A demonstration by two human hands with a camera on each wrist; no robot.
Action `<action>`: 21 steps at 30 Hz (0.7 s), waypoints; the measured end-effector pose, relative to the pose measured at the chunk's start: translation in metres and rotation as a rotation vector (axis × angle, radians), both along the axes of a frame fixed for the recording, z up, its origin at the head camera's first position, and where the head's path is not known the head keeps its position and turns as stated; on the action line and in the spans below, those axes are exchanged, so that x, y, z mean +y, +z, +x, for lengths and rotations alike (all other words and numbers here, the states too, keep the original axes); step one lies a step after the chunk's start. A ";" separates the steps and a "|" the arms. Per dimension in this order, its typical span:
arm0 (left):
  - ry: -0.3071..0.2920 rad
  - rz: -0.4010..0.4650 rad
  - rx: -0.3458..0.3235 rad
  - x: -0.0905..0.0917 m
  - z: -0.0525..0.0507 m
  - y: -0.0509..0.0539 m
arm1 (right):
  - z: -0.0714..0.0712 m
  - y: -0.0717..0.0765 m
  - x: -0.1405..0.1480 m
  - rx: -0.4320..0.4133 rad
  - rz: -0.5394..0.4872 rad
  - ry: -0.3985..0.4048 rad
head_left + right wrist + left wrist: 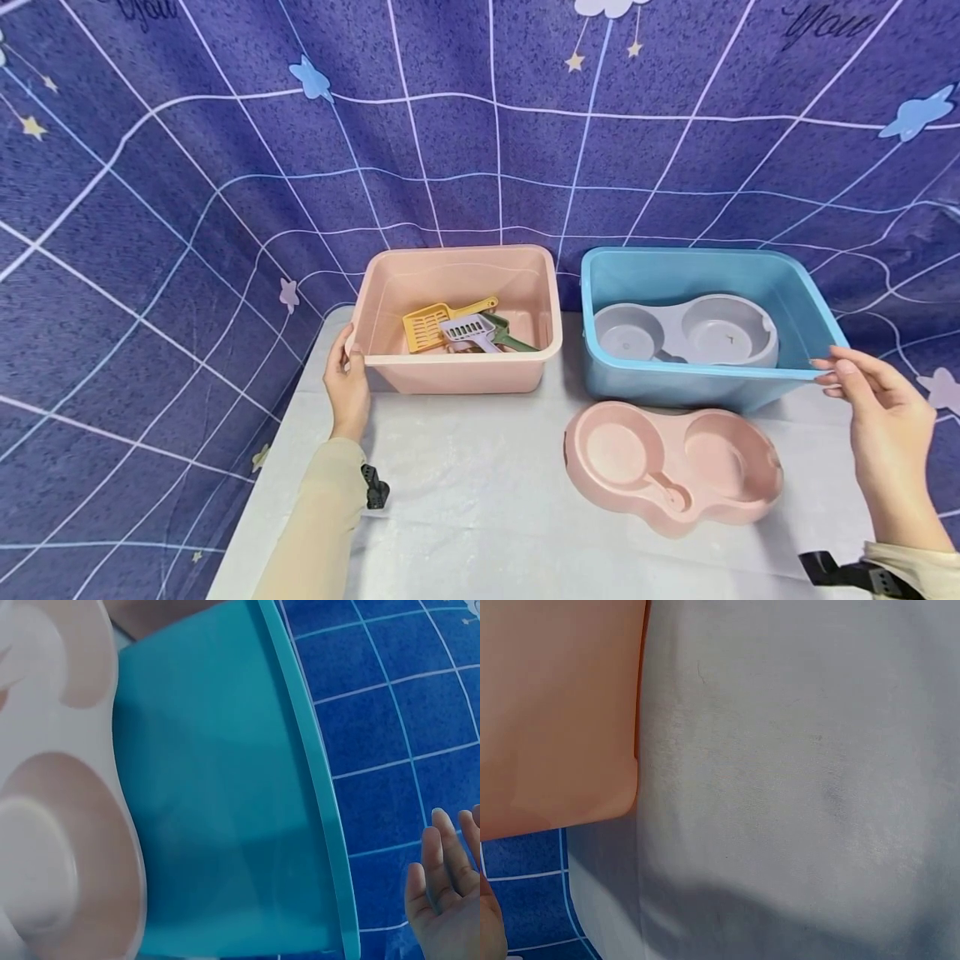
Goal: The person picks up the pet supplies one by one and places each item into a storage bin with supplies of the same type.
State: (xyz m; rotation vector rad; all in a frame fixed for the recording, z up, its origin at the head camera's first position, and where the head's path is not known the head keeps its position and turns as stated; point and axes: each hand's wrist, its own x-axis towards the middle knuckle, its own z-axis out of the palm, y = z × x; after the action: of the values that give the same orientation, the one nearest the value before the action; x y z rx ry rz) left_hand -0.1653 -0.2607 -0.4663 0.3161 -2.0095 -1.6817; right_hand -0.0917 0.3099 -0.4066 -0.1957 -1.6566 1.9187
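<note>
My left hand (347,383) is at the left front corner of a pink plastic bin (457,375), its fingertips by the rim. Inside lie slotted litter scoops: a yellow one (427,327), a pale lilac one (468,327) and a green one (513,337). At the right front corner of a blue bin (675,383) is my right hand (885,400), fingers extended near the rim; the right wrist view shows them apart from it. A grey double pet bowl (675,321) sits in the blue bin. In the left wrist view, only a sliver of hand (489,926) shows.
A pink double pet bowl (671,462) lies on the white-covered table (465,500) in front of the blue bin. Behind both bins hangs a dark blue cloth (450,150) with grid lines and stars. A narrow gap separates the bins.
</note>
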 end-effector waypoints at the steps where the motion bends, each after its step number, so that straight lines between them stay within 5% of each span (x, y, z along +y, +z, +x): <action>1: 0.001 0.000 0.000 0.000 0.000 0.000 | 0.000 0.000 0.001 0.001 -0.005 -0.002; 9: -0.002 0.010 0.011 0.001 0.000 0.001 | -0.001 -0.001 0.010 0.008 0.004 -0.013; 16: 0.003 0.014 0.006 0.000 0.000 0.000 | -0.004 -0.003 0.019 0.080 -0.100 0.005; 21: 0.003 0.018 -0.009 0.000 0.001 0.000 | -0.006 -0.005 0.026 0.017 -0.101 -0.039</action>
State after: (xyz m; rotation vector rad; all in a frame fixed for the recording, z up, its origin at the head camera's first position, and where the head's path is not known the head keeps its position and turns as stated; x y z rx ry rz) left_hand -0.1645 -0.2602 -0.4659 0.3336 -2.0002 -1.7000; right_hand -0.0973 0.3355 -0.4118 -0.2487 -1.5353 1.9707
